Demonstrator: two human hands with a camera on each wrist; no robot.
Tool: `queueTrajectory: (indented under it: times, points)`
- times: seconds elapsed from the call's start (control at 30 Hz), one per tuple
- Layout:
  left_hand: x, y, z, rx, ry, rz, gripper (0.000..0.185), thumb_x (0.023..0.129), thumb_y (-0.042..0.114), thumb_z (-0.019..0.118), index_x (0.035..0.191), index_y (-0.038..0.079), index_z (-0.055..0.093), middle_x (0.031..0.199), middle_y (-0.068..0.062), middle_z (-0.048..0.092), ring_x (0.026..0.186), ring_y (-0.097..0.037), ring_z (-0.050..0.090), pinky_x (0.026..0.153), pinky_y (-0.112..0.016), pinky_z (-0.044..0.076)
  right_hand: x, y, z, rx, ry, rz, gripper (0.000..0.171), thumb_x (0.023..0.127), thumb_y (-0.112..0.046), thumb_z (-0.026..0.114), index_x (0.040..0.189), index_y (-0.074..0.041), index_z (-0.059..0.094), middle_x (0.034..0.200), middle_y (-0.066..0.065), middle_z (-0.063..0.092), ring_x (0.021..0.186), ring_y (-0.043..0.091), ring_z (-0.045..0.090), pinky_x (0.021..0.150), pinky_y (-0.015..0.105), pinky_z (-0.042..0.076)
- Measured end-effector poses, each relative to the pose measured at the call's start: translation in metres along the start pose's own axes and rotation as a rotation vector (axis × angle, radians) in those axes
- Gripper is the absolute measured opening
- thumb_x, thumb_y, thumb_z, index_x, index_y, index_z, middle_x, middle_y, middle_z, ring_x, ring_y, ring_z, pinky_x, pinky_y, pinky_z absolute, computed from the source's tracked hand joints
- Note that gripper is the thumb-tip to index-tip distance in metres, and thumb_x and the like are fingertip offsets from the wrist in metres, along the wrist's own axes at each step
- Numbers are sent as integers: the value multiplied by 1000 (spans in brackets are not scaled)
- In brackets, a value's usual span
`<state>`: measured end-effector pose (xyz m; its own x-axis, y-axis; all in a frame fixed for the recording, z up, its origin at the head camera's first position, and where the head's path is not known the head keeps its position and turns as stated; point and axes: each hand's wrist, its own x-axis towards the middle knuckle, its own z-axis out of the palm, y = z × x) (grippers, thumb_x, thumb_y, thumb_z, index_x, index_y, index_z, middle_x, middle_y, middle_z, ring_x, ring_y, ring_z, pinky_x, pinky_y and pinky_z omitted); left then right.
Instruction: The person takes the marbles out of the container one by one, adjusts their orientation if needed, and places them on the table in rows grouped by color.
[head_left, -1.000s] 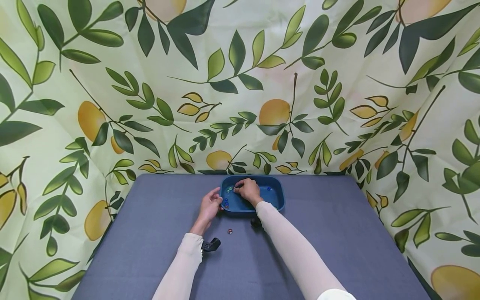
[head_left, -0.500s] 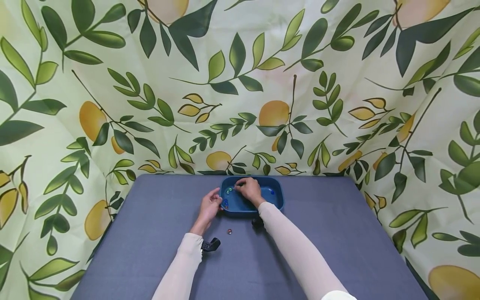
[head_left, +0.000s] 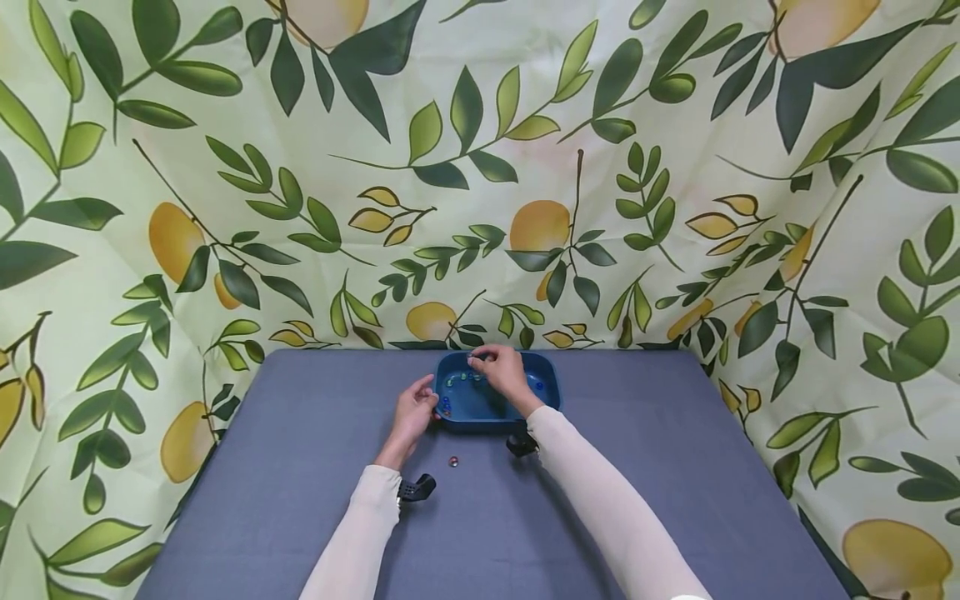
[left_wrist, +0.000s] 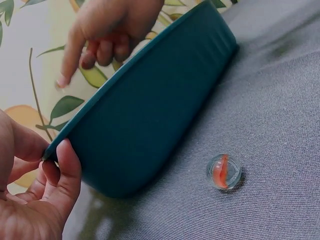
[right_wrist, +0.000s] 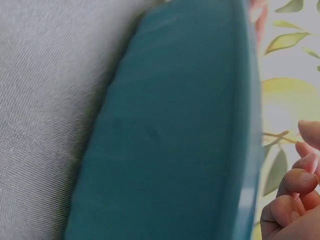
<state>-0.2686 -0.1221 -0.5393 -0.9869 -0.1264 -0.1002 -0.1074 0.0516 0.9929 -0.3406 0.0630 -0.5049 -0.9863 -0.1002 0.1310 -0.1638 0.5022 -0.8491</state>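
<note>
A blue-green plastic tray (head_left: pixel 487 425) stands at the far edge of the table, with several small glass marbles inside. Green ones (head_left: pixel 463 377) lie toward its back left, blue ones (head_left: pixel 446 402) near the left wall, another blue one (head_left: pixel 539 386) at the right. My left hand (head_left: pixel 412 412) pinches the tray's left rim between thumb and fingers. Over the tray's back part is my right hand (head_left: pixel 501 368), its outer fingers curled (left_wrist: pixel 105 52) and the index reaching downward. Whether a marble sits at its fingertips is too small to tell. One clear marble with an orange swirl (left_wrist: pixel 224 171) lies on the table outside.
Grey cloth covers the table (head_left: pixel 300 500). A fabric backdrop (head_left: pixel 480 250) with leaves and fruit hangs directly behind the tray and along both sides. Black wrist cameras (head_left: pixel 417 487) are worn on both wrists.
My right hand has lifted slightly and moved toward the tray's back edge. The green marbles below it now lie more spread out. My left hand stays at the rim.
</note>
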Motion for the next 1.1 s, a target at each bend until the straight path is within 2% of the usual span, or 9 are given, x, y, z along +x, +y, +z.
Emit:
queueTrajectory:
  times: [0.27,0.67,0.9,1.1]
  points:
    - [-1,-1,1,8,4,3,47,97,2,51,143,4,48,97,-5,46,77,-17,51,64,-29,54,-16,-12,-14,37,21,-52,17,88,-30,73,101,-19,76,63,-4,51,53,13,43,52,26,34]
    - [-2,0,1,3,-2,15,46,96,1,52,142,2,48,96,-5,46,74,-15,51,64,-30,55,-58,-20,-27,86,17,-150,13,86,-28,75,97,-20,75,61,-4,50,51,11,42,49,23,33]
    - [-1,1,0,5,9,18,45,97,2,51,142,3,49,96,-5,47,74,-15,51,65,-31,55,-83,-13,-28,80,-7,-176,12,86,-28,75,95,-20,74,62,-4,51,52,9,43,51,22,36]
    - [-2,0,1,6,0,14,46,97,1,52,143,2,48,97,-5,46,73,-15,51,67,-33,55,-108,-1,-28,77,-69,-154,12,86,-27,76,95,-19,73,62,-5,52,52,5,43,52,21,39]
